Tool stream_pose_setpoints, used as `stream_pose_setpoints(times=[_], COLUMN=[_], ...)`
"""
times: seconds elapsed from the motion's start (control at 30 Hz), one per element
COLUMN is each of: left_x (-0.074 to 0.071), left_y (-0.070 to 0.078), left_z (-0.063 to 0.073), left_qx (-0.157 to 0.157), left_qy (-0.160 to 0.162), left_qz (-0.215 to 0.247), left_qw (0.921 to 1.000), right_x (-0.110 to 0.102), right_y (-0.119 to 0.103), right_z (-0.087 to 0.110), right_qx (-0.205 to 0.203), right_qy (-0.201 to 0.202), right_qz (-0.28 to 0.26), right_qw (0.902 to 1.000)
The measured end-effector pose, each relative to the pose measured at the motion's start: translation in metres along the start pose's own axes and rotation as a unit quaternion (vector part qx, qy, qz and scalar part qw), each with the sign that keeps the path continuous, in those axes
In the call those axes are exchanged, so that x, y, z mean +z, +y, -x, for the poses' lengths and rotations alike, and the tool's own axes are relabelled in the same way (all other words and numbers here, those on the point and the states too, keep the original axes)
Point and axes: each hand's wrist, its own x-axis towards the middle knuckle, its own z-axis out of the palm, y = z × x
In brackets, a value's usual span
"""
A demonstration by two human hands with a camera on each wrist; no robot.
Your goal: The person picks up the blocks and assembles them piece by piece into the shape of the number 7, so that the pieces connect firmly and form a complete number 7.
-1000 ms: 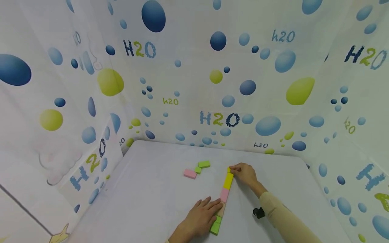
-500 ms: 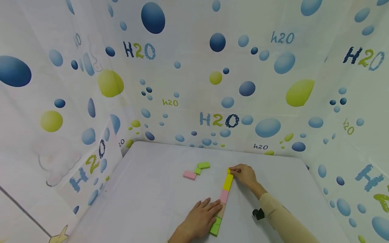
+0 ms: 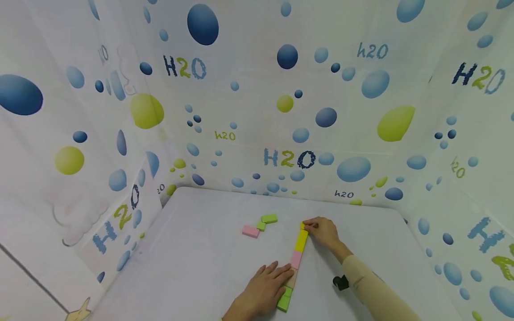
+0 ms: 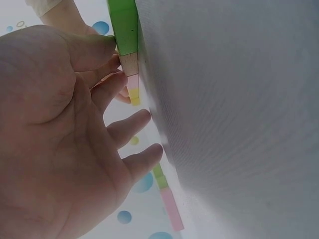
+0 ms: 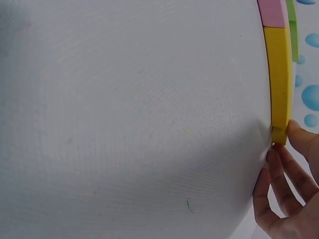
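Note:
A straight row of blocks runs away from me: green blocks (image 3: 283, 302) nearest, then a plain wooden block (image 3: 292, 279), a pink block (image 3: 296, 259), a long yellow block (image 3: 301, 241) and a small yellow block (image 5: 279, 135) at the far end. My left hand (image 3: 263, 287) lies along the row's left side, fingers extended. Its thumb touches the green end and its index fingertip is by the wooden block in the left wrist view. My right hand (image 3: 324, 232) pinches the small yellow block between thumb and fingertips; in the head view those fingertips partly cover it.
Left of the row's far end lie a loose pink block (image 3: 250, 231), a small green block (image 3: 261, 226) and a longer green block (image 3: 269, 218). A black object (image 3: 341, 282) shows beside the right sleeve. Patterned curtains (image 3: 249, 102) surround the white table (image 3: 192, 258).
The scene shifts very slightly with the head. Both hands and the blocks keep their places.

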Motion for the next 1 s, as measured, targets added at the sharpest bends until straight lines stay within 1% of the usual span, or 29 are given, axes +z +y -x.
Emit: stream_pose_setpoints(times=[0.2, 0.3, 0.5, 0.83, 1.0], left_x=[-0.0001, 0.0022, 0.0045, 0.0020, 0.0006], left_y=[0.0003, -0.0015, -0.0019, -0.0004, 0.0009], left_z=[0.0004, -0.0003, -0.0010, -0.0006, -0.0004], left_qx=[0.003, 0.005, 0.001, -0.005, -0.006], left_qy=[0.007, 0.010, 0.009, 0.004, 0.007], left_qz=[-0.003, -0.004, -0.002, 0.000, 0.001], left_qw=[1.0000, 0.9999, 1.0000, 1.0000, 1.0000], right_x=[0.0000, -0.0004, -0.0013, -0.0006, 0.0005], right_y=[0.0002, -0.0005, -0.0006, -0.0006, -0.0001], right_z=[0.0010, 0.0007, 0.0005, 0.0008, 0.0011], right_qx=[-0.002, -0.003, -0.011, -0.012, -0.010], right_qy=[0.000, 0.000, 0.003, 0.002, 0.005], right_qz=[-0.003, -0.005, -0.001, -0.008, -0.009], right_qw=[1.0000, 1.0000, 0.9999, 0.9999, 0.9999])
